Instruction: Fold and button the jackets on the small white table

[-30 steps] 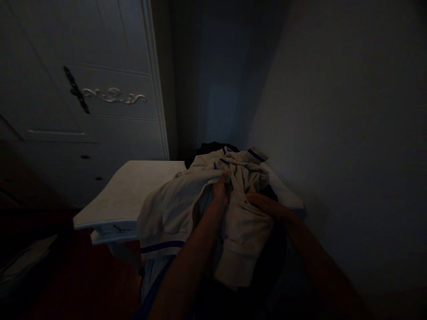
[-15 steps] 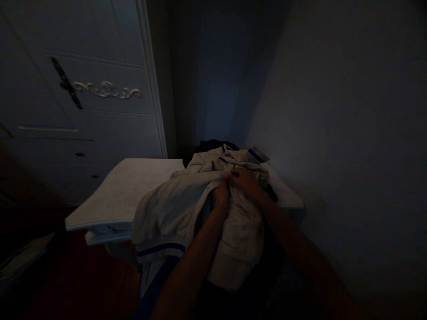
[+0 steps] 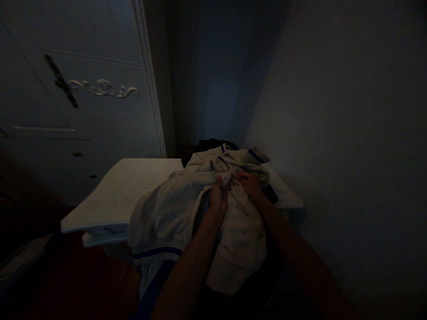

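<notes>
Gripping the jacket [image 3: 163, 209]; left hand [image 3: 218, 198] beside right hand [image 3: 251, 184]

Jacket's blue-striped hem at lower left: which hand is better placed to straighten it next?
Probably left: the left hand is nearer the hem, which hangs on that side; the right hand, also on the jacket, would likely cross the left forearm.

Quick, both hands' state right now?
Left hand: closed, holding the pale garment by its front edge.
Right hand: fingers closed, pinching the same garment.
</notes>
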A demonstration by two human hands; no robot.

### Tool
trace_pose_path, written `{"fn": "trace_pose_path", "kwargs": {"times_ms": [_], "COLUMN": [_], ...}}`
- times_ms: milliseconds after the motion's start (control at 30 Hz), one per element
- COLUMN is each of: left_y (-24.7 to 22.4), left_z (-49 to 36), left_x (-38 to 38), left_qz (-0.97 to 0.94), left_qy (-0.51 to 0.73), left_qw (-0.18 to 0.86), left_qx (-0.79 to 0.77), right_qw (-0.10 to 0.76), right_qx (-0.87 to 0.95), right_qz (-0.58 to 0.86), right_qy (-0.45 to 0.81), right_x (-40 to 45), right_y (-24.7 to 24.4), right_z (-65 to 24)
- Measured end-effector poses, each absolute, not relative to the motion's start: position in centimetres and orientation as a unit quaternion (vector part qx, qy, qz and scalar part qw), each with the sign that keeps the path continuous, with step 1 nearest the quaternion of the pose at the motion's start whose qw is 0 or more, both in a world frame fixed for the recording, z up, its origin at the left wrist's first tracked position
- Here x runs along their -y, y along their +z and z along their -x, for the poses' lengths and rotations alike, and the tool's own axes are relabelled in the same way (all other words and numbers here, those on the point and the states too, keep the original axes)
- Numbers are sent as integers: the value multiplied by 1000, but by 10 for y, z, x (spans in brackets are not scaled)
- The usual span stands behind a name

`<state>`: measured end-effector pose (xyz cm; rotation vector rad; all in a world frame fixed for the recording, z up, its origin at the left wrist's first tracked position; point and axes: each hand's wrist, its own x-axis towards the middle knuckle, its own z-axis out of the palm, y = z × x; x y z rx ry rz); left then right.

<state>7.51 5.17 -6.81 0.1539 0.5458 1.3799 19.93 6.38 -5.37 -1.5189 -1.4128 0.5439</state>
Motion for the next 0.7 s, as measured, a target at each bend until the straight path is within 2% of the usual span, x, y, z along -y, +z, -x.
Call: {"fn": "trace_pose_path", "kwargs": {"times_ms": [100,267,367,533,633,700], "left_y": [-63,-60,-60,-63,-57,-46], "left_z": [-68,-30,-2,24,37,50], "left_x": [-49,-41,-35,-19,-1,12], "left_qz": [-37,37,55,19,-148,-324], "left_qy": [631,659,674,688,587,489], "left_qw": [743,731,723,706,745,721], "left_qx": [-221,-173,-142,-165,-279,-369], "right_qw": [496,571,572,488,378,282], "right_qx": [552,471,463,463,559,637], "right_qz": [625,613,617,641,634,625], "right_qy": [241,277,279,369,377,353], "right_x": [-61,-37,-20,-5,-2,0], "right_y": [-60,-63,-54,-25,-2,10], "right_z": [-211,-251,-280,-301,-294,-288]}}
